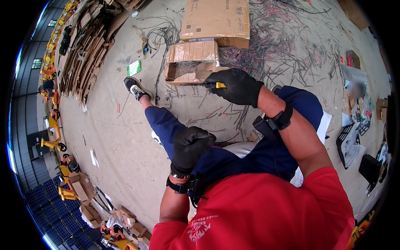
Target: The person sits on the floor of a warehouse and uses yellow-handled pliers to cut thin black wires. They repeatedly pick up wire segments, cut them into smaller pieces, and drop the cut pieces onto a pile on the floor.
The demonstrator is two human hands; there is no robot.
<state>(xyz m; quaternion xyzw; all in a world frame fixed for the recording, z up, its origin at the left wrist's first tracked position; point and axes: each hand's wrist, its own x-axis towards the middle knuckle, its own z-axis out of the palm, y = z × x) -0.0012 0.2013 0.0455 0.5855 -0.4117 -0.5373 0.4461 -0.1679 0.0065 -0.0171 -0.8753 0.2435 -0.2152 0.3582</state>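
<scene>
Both my hands wear black work gloves. My right hand (pixel 235 87) is closed around a small tool with a yellow part (pixel 220 85); a thin dark length extends from it to the left, and its exact kind is unclear. It is held above the near edge of an open cardboard box (pixel 192 51), which has dark, tangled material inside. Over my left thigh, my left hand (pixel 191 147) is curled with thumb and fingers together. A small reddish tip shows at its fingers, but what it belongs to is hidden.
Beyond the open box lies a larger cardboard box (pixel 215 18). Cut black and pink cable pieces (pixel 250 56) are heaped and scattered on the concrete floor. Flattened cardboard (pixel 87 59) is stacked at the left. A green-and-white packet (pixel 134 68) lies near my left shoe (pixel 137 89).
</scene>
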